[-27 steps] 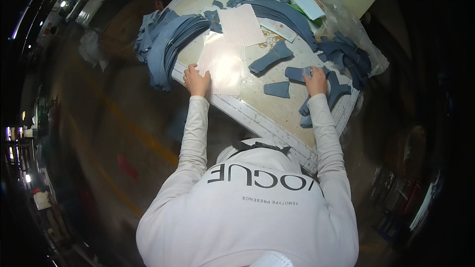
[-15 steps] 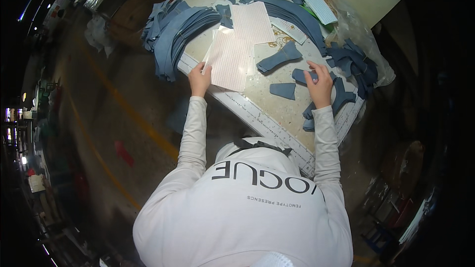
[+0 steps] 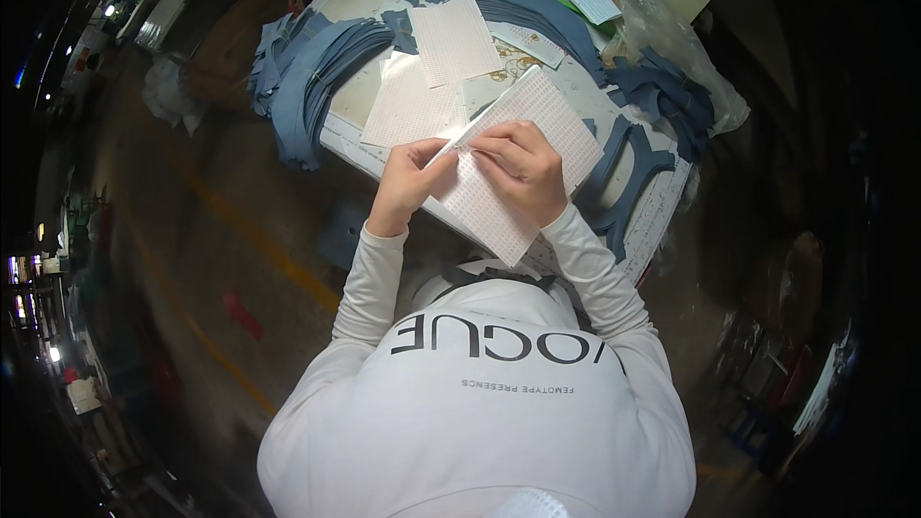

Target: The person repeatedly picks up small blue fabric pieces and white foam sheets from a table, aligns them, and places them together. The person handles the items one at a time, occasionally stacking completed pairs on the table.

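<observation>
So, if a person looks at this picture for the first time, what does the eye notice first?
First the white dotted sheet at the centre, held above the table by both hands: the left hand pinches its near-left edge, the right hand lies on top. Next, the thick pile of blue fabric strips hanging over the table's left edge, and the curved blue pieces to the right of the sheet.

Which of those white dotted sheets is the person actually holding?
The big white sheet nearest the person's body, gripped by both the left hand and right hand. The other sheets lie untouched farther up the table.
</observation>
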### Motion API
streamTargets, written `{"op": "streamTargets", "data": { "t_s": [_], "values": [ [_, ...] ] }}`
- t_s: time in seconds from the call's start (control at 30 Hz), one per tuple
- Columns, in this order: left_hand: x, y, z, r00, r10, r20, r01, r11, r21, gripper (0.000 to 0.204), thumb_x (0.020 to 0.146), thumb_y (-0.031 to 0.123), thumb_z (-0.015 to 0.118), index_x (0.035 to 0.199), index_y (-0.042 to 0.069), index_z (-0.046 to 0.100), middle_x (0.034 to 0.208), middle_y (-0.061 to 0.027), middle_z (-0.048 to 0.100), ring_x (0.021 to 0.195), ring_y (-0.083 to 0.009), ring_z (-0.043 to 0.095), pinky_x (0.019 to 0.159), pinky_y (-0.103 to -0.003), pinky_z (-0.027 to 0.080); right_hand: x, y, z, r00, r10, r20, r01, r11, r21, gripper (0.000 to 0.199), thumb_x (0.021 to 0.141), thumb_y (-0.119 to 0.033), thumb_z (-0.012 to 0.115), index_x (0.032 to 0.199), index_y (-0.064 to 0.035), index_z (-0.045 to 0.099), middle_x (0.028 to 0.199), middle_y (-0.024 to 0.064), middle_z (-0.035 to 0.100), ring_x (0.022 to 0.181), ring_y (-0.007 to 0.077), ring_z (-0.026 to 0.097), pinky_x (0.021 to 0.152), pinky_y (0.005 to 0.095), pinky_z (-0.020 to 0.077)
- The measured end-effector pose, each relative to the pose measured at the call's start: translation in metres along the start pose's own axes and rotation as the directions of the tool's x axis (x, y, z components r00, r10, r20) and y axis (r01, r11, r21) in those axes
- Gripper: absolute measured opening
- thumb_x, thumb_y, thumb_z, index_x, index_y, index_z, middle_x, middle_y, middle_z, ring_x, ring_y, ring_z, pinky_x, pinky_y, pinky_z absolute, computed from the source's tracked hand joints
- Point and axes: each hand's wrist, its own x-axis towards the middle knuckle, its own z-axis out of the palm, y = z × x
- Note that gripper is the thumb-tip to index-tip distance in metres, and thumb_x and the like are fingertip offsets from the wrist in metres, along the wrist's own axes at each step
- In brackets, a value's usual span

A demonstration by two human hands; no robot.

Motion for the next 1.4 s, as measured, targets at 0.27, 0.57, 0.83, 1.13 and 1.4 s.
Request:
{"op": "streamTargets", "data": {
  "t_s": [0.27, 0.57, 0.83, 1.13, 1.4],
  "values": [
    [-0.009, 0.008, 0.02, 0.997, 0.077, -0.006, -0.077, 0.995, 0.069, 0.025, 0.09, 0.011, 0.063, 0.106, -0.006, 0.068, 0.089, -0.0035, 0.069, 0.076, -0.0054, 0.057, 0.069, -0.02, 0.046, -0.007, -0.009, -0.002, 0.995, 0.058, -0.079, -0.064, 0.995, -0.08, 0.018, 0.073, -0.002, 0.075, 0.09, -0.0067, 0.071, 0.087, 0.0036, 0.064, 0.081, 0.0202, 0.06, 0.067, 0.0304, 0.0509],
    [-0.026, 0.027, 0.033, 0.957, 0.288, -0.038, -0.262, 0.912, 0.315, 0.023, 0.085, 0.011, 0.064, 0.099, -0.006, 0.07, 0.073, -0.0057, 0.068, 0.068, -0.0062, 0.058, 0.062, -0.022, 0.047, -0.004, -0.033, -0.009, 0.959, 0.261, -0.112, -0.256, 0.965, 0.062, 0.013, 0.074, -0.003, 0.075, 0.084, -0.0084, 0.069, 0.087, 0.0005, 0.062, 0.078, 0.0149, 0.053, 0.053, 0.0246, 0.046],
    [-0.032, 0.036, 0.037, 0.962, 0.271, -0.019, -0.257, 0.929, 0.266, 0.022, 0.085, 0.01, 0.063, 0.099, -0.005, 0.07, 0.074, -0.0053, 0.068, 0.069, -0.0062, 0.058, 0.063, -0.022, 0.047, 0.0, -0.039, -0.016, 0.971, 0.198, -0.137, -0.195, 0.98, 0.039, 0.008, 0.079, -0.008, 0.072, 0.084, -0.0078, 0.066, 0.085, 0.0014, 0.059, 0.076, 0.0149, 0.05, 0.051, 0.0244, 0.0431],
    [-0.027, 0.027, 0.032, 0.963, 0.264, -0.061, -0.245, 0.943, 0.225, 0.023, 0.086, 0.01, 0.063, 0.101, -0.005, 0.069, 0.084, -0.0058, 0.07, 0.076, -0.0075, 0.06, 0.071, -0.023, 0.048, 0.001, -0.036, -0.027, 0.945, 0.287, -0.154, -0.26, 0.949, 0.177, 0.008, 0.08, -0.008, 0.071, 0.085, -0.0074, 0.065, 0.088, 0.0025, 0.062, 0.079, 0.015, 0.055, 0.053, 0.0231, 0.0466],
    [0.036, -0.017, -0.056, 0.987, 0.105, 0.123, -0.134, 0.955, 0.263, 0.03, 0.089, 0.013, 0.065, 0.116, 0.001, 0.064, 0.105, -0.0059, 0.067, 0.097, -0.0114, 0.06, 0.088, -0.024, 0.045, -0.075, 0.067, -0.134, 0.794, 0.41, -0.449, -0.543, 0.811, -0.22, 0.004, 0.082, -0.01, 0.07, 0.084, -0.007, 0.067, 0.086, 0.003, 0.064, 0.076, 0.0147, 0.061, 0.06, 0.0248, 0.0481]
  ]
}}
